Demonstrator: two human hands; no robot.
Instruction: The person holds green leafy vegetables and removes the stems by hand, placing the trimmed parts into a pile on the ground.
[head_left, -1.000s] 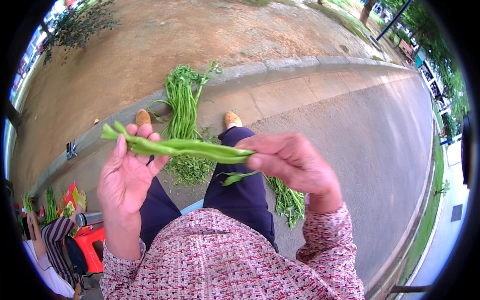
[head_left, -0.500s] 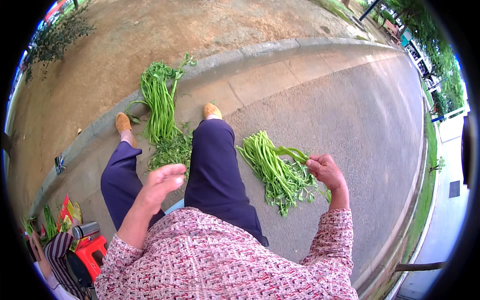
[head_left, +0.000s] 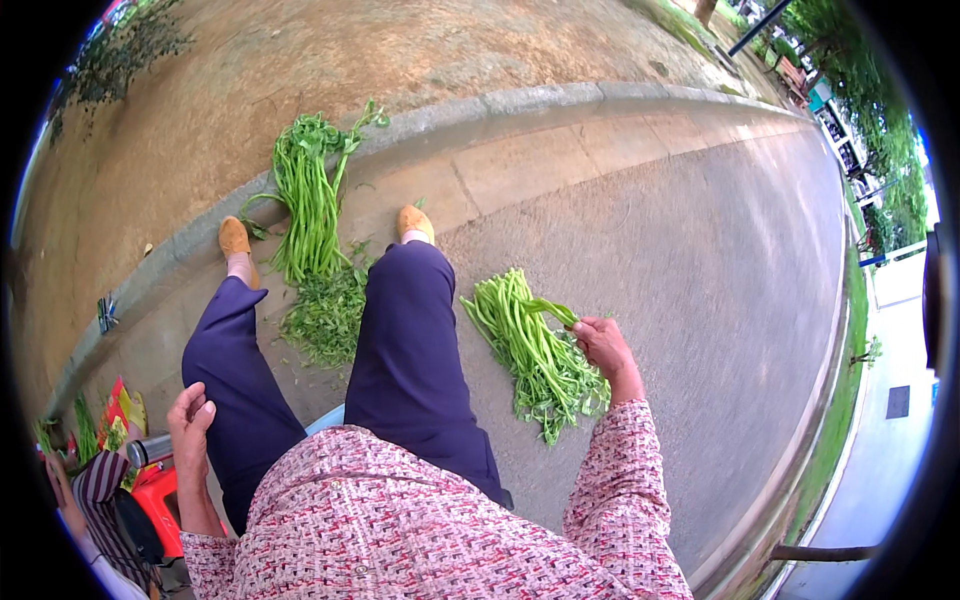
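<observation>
My right hand (head_left: 603,352) pinches the end of a green vegetable stalk (head_left: 552,310) between thumb and fingers. That stalk lies over the near side of a heap of leafy green stalks (head_left: 525,350) on the pavement, to the right of my right leg. My left hand (head_left: 190,415) hangs beside my left thigh, fingers loosely bent and the thumb apart, with nothing seen in it. A longer bunch of green stalks (head_left: 310,205) leans over the kerb between my feet. Loose torn leaves (head_left: 328,318) form a low pile between my legs.
A curved stone kerb (head_left: 540,97) separates brown soil from the pavement. At lower left are a red plastic stool (head_left: 157,505), a metal flask (head_left: 150,450), a red and yellow bag (head_left: 120,412) and another person's striped clothing (head_left: 103,475). A white wall (head_left: 890,430) stands far right.
My left hand has moved left and down, from in front of my lap to beside my left thigh. My right hand keeps its pinch on the stalk, which now sits lower over the heap.
</observation>
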